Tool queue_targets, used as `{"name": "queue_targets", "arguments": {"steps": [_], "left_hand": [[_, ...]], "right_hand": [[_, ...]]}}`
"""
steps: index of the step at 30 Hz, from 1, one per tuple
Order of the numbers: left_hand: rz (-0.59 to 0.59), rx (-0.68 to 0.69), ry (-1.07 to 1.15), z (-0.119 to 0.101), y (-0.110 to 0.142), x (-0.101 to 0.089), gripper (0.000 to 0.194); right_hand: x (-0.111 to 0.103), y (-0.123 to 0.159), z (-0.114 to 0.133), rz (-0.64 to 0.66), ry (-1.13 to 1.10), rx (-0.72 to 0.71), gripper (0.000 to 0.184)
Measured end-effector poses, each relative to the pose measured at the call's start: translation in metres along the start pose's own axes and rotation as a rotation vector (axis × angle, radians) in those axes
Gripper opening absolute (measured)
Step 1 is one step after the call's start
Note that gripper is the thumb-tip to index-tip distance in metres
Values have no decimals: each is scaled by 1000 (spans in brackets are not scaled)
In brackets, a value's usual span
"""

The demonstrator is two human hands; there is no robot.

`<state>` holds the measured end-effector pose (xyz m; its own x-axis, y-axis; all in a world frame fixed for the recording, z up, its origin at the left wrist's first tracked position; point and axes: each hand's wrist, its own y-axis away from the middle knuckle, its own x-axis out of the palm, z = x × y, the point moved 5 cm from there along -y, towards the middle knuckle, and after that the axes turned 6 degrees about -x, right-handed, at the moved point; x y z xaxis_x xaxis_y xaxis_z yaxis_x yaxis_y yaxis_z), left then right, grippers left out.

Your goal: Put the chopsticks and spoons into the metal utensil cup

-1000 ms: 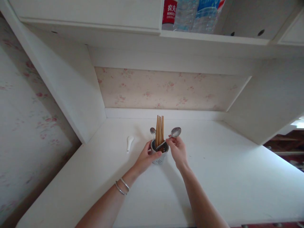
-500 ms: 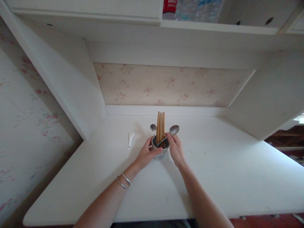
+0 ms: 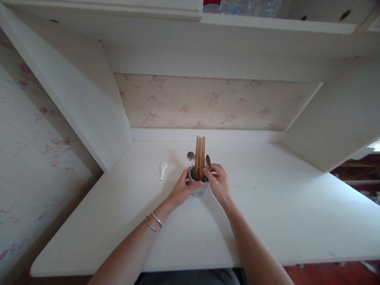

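A metal utensil holder [image 3: 199,192] with punched holes stands on the white desktop, and my left hand [image 3: 182,189] is closed around its left and near side, thumb along the rim. Several wooden chopsticks [image 3: 200,158] rise upright from it. A small metal spoon [image 3: 190,156] leans out on the left of the chopsticks. To their right is a larger metal spoon [image 3: 208,160], nearly upright, its handle down in the holder. My right hand [image 3: 219,184] pinches that spoon at the right rim; the fingertips partly cover its handle.
A white soup spoon [image 3: 162,172] lies on the desktop [image 3: 267,221] left of the holder. White side panels [image 3: 335,107] stand at both ends, with a cabinet shelf [image 3: 273,24] overhead. Floral wallpaper [image 3: 213,103] covers the back.
My right hand has turned the larger spoon from a rightward slant to nearly upright beside the chopsticks. My left hand keeps its hold on the utensil holder. The view has tilted slightly downward.
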<state>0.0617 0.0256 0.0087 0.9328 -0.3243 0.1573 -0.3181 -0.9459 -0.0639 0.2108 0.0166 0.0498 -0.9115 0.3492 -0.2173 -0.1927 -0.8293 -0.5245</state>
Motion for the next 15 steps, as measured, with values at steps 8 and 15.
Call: {"name": "queue_targets", "arguments": {"steps": [8, 15], "left_hand": [[24, 16, -2, -4, 2, 3, 67], [87, 32, -220, -12, 4, -10, 70]], "right_hand": [[5, 7, -7, 35, -181, 134, 49], [20, 17, -3, 170, -339, 154, 58]]}}
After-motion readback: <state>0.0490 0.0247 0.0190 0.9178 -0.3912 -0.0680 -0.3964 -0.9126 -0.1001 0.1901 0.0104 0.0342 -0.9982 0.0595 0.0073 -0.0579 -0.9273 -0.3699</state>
